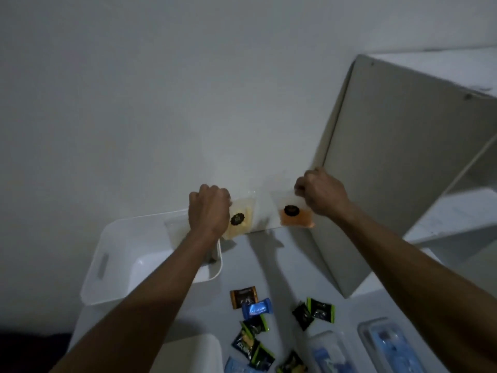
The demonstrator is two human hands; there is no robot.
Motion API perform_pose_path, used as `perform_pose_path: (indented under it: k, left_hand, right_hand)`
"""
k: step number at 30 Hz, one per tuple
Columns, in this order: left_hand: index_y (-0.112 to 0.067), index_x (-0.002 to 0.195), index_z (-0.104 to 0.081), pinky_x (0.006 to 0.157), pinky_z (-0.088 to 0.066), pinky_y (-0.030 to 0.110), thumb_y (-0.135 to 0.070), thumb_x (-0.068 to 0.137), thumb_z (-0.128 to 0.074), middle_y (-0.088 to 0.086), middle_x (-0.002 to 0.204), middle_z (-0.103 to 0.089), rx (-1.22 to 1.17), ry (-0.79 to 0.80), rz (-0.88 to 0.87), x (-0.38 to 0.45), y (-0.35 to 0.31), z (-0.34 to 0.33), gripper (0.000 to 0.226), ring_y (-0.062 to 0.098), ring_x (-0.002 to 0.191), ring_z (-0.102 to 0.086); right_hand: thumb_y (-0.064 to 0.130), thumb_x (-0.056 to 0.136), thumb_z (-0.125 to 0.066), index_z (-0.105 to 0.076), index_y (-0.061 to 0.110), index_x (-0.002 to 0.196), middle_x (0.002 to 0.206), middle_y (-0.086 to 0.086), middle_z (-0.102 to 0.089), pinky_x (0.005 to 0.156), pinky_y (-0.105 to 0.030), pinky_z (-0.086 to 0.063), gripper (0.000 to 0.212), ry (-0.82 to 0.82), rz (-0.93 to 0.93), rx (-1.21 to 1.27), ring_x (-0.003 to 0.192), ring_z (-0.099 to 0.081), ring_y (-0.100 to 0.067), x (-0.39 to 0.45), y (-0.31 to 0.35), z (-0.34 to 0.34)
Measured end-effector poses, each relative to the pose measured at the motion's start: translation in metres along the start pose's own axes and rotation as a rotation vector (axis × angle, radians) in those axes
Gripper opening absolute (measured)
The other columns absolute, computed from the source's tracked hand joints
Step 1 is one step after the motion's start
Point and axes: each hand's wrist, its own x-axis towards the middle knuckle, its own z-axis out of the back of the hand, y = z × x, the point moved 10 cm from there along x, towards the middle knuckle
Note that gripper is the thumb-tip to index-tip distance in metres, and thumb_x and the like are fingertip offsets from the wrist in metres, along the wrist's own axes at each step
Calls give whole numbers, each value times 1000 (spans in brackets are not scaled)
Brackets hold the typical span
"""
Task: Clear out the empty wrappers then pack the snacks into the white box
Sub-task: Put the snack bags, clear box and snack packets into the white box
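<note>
My left hand (pixel 208 208) grips the top of a clear bag of pale yellow snack (pixel 242 220) with a dark round label, held up above the right end of the white box (pixel 113 254). My right hand (pixel 320 193) pinches a second clear bag of orange snack (pixel 297 216) with the same label, held up near the wall. Several small wrapped snacks (pixel 255 309) in brown, blue, green and black lie scattered on the white table (pixel 269 265) below. The box has a handle slot in its left wall and my left forearm hides part of its inside.
A beige shelf unit (pixel 398 157) stands against the wall on the right, its side panel close to my right hand. Two clear blue-tinted packs (pixel 387 343) lie at the lower right. A second white container (pixel 193 351) shows at the bottom edge.
</note>
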Motion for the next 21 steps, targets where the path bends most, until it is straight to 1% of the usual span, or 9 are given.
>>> perform_pose_path:
  k: [2, 5, 7, 10, 12, 15, 17, 19, 21]
  left_hand:
    - [-19, 97, -73, 80, -35, 38, -22, 97, -54, 5, 98, -69, 7, -38, 15, -6, 23, 39, 19, 27, 101, -53]
    - [-19, 98, -75, 81, -35, 39, -23, 95, -59, 5, 98, -70, -14, -75, 62, -16, 65, 88, 17, 28, 103, -53]
    - [-19, 99, -75, 83, -35, 40, -23, 94, -61, 6, 100, -71, -36, -88, 102, -24, 94, 109, 15, 29, 105, -52]
    - [-20, 98, -75, 84, -35, 40, -26, 93, -62, 6, 101, -71, -66, -83, 159, -34, 128, 124, 15, 28, 106, -52]
    - [-20, 97, -75, 85, -35, 41, -28, 93, -63, 6, 101, -72, -85, -67, 192, -37, 147, 122, 15, 28, 107, -53]
    - [-20, 94, -75, 86, -34, 41, -30, 92, -64, 5, 101, -72, -111, -17, 229, -35, 167, 105, 15, 28, 109, -53]
    - [-22, 93, -76, 88, -34, 42, -32, 90, -66, 3, 101, -72, -144, 36, 259, -32, 179, 87, 14, 28, 109, -54]
    - [-25, 89, -76, 91, -38, 42, -35, 88, -69, 2, 100, -73, -195, 89, 277, -26, 189, 65, 12, 28, 108, -56]
    - [-27, 85, -77, 93, -43, 44, -38, 84, -72, 1, 99, -73, -230, 144, 281, -21, 193, 43, 12, 28, 106, -58]
  right_hand:
    - [20, 96, -58, -70, 19, 100, 100, -2, -61, 63, -35, -40, 13, -60, 2, 0, 105, -49, -24, -4, 21, 44]
    - [26, 96, -60, -71, 19, 101, 96, -1, -61, 62, -35, -43, 13, -131, 3, 67, 103, -48, -22, -7, 59, 95]
    - [29, 94, -63, -71, 20, 99, 95, 0, -62, 63, -34, -45, 13, -161, 24, 149, 102, -50, -20, -9, 87, 115]
    - [32, 91, -67, -72, 22, 97, 95, -1, -62, 70, -37, -50, 13, -168, 51, 275, 100, -49, -16, -11, 129, 125]
    - [30, 90, -69, -73, 22, 95, 95, -1, -63, 72, -39, -51, 10, -154, 80, 317, 99, -48, -16, -12, 158, 120]
    - [33, 90, -68, -74, 22, 96, 98, -1, -64, 75, -41, -51, 14, -129, 160, 351, 100, -47, -18, -14, 201, 98]
    - [35, 91, -66, -73, 24, 98, 105, 1, -62, 77, -41, -50, 15, -104, 189, 341, 104, -46, -18, -16, 223, 74]
    - [38, 91, -65, -73, 27, 99, 112, 3, -59, 78, -38, -46, 16, -71, 214, 312, 108, -44, -18, -16, 237, 43]
    - [40, 90, -65, -73, 31, 98, 123, 4, -55, 83, -39, -43, 14, -33, 218, 293, 117, -39, -18, -14, 244, 9]
